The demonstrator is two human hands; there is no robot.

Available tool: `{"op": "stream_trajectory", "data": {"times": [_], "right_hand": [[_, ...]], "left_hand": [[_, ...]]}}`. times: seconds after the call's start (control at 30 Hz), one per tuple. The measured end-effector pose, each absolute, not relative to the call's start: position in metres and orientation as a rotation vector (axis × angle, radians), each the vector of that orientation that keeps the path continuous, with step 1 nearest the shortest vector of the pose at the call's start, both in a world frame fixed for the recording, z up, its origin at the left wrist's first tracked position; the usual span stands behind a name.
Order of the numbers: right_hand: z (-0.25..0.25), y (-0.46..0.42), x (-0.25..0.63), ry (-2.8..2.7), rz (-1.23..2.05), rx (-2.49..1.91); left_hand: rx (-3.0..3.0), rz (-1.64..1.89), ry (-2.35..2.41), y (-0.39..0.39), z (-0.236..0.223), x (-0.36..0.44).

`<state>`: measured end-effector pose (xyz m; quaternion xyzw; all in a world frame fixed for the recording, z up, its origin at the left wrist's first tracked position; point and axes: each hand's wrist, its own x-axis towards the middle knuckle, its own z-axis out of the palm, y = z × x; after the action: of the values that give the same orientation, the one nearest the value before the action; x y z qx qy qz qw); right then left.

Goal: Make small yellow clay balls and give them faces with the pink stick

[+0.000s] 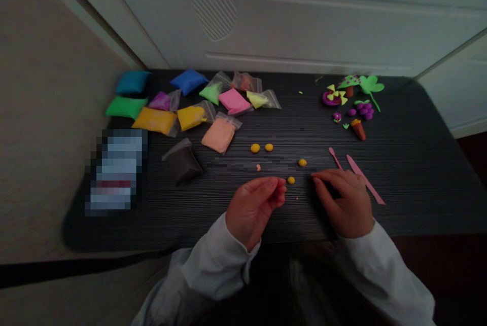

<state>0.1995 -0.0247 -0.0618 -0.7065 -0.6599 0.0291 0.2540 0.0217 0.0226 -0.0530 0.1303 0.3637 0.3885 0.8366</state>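
My left hand (256,208) is held over the near middle of the table with its thumb and fingertips pinched together; whatever is between them cannot be made out. Just right of its fingertips lies a small yellow clay ball (291,180). My right hand (345,202) hovers low or rests on the table, palm down, index finger stretched out and a gap to the thumb; I see nothing in it. Between the hands, a second yellow ball (302,163) has a speckled surface. Two more yellow clay balls (255,148) sit further back, near a curled peach clay bit (258,168).
Bags of coloured clay (154,120) crowd the back left, with a black clay bag (183,162) nearer. A blurred-out phone-like object (116,171) lies far left. Finished clay pieces (364,109) stand back right. A pink clay knife (365,179) and pink stick tool (334,157) lie by my right hand.
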Motion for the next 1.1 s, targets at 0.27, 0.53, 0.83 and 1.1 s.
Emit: {"op": "stream_trajectory", "data": {"times": [0.27, 0.53, 0.83, 1.1], "right_hand": [[-0.0646, -0.0233, 0.2021, -1.760, 0.063, -1.937], [-0.0648, -0.0264, 0.2027, -1.819, 0.042, -1.919], [-0.0628, -0.0280, 0.1995, -1.837, 0.043, -1.918], [-0.0596, -0.0301, 0.2022, -1.874, -0.001, -1.922]], "left_hand": [[0.278, 0.820, 0.776, 0.0229, -0.0517, 0.0214], [0.299, 0.807, 0.780, 0.0230, -0.0503, 0.0211], [0.321, 0.803, 0.767, 0.0227, -0.0511, 0.0199], [0.333, 0.806, 0.746, 0.0222, -0.0527, 0.0195]]}}
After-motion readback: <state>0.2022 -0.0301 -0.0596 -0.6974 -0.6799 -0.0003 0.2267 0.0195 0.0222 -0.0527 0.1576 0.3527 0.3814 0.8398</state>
